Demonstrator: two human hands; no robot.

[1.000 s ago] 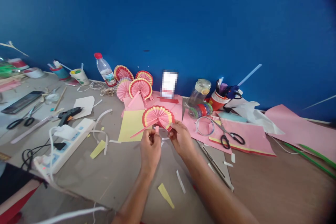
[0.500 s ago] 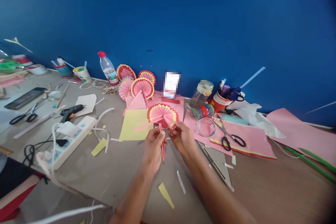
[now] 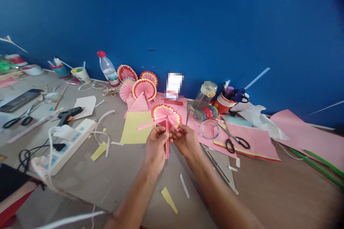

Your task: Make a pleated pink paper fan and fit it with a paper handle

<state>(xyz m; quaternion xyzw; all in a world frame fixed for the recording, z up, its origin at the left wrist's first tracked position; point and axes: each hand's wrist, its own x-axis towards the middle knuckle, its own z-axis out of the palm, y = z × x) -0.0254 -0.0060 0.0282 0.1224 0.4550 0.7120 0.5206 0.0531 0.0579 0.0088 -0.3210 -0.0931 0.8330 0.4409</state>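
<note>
The pleated paper fan [image 3: 166, 113], pink with a yellow and red rim, is held just above the table [image 3: 126, 171] in front of a yellow paper sheet [image 3: 133, 127], with one pink handle strip sticking out to the left and another pink strip [image 3: 167, 143] hanging straight down from its hub. It looks feather-light and springy but easily creased; the pleats would crush under a squeeze, so the stiffest and safest place to take hold is the gathered hub at the bottom, or the folded strips, rather than the open rim. The left hand [image 3: 155, 146] is curled nearly closed, thumb and fingertips pinching the hanging strip near the hub. The right hand [image 3: 185, 139] is likewise pinched, its fingertips closed on the lower right edge of the fan by the hub. Behind stand several finished fans [image 3: 144, 89] beside a water bottle [image 3: 108, 68]. To the right lie scissors [image 3: 233, 139], a tape ring [image 3: 209, 129] and pink paper sheets [image 3: 252, 139]; to the left, a glue gun [image 3: 69, 114] and a power strip [image 3: 67, 143].
</note>
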